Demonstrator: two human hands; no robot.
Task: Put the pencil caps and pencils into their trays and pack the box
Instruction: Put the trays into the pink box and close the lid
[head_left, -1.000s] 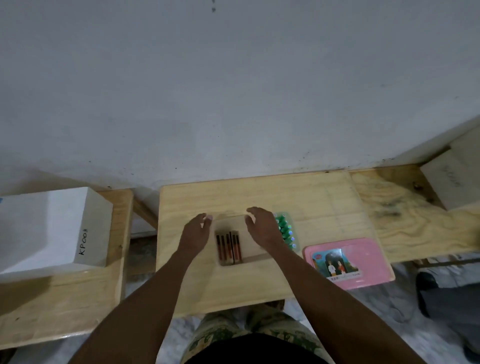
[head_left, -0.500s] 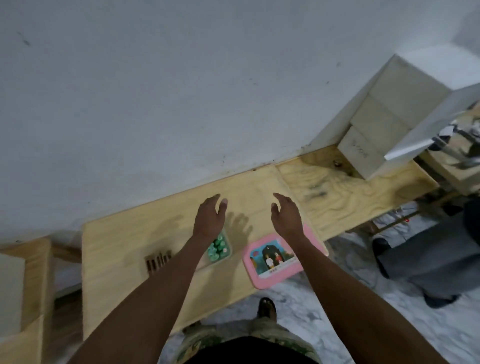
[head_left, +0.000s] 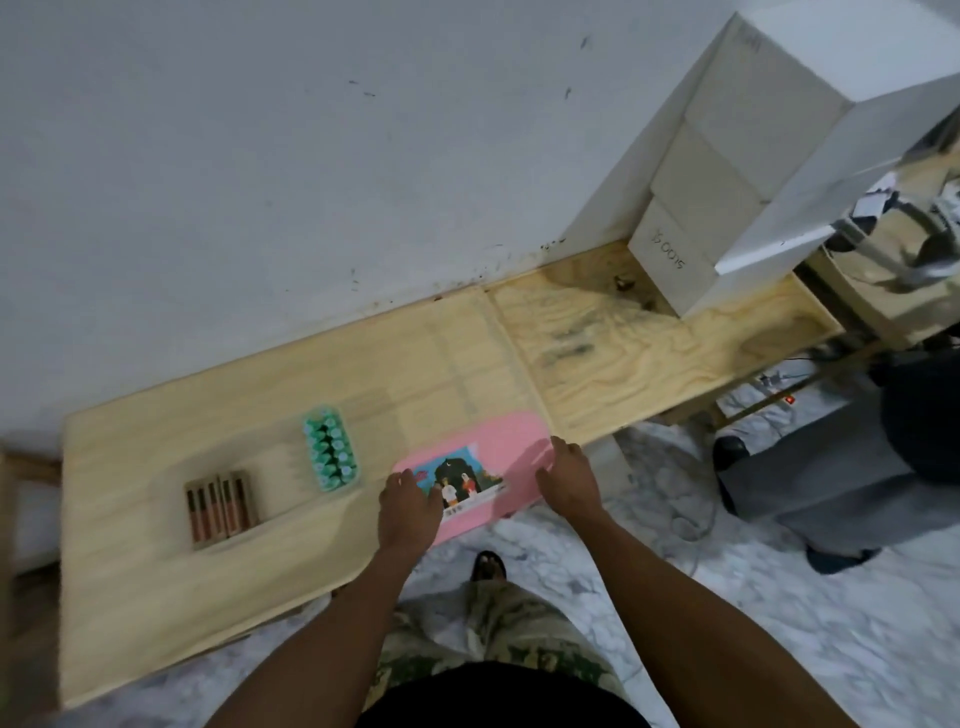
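Note:
A pink box (head_left: 511, 447) with a picture label lies at the front edge of the wooden table (head_left: 332, 374). My left hand (head_left: 408, 512) covers its left end, and my right hand (head_left: 569, 480) grips its right end with the thumb on top. To the left of the box stands a clear tray of green pencil caps (head_left: 331, 449). Farther left, a clear tray holds several brown pencils (head_left: 218, 501) side by side. Both trays sit apart from my hands.
A second plywood bench (head_left: 649, 358) adjoins the table on the right, with a stack of white boxes (head_left: 727, 171) against the wall. Cables and another person's grey-trousered leg (head_left: 805, 483) are on the marble floor at right. My foot (head_left: 488, 566) is under the table edge.
My view has swung right. Both hands left the pencil and cap trays, moved right, and came down on the two ends of the pink box.

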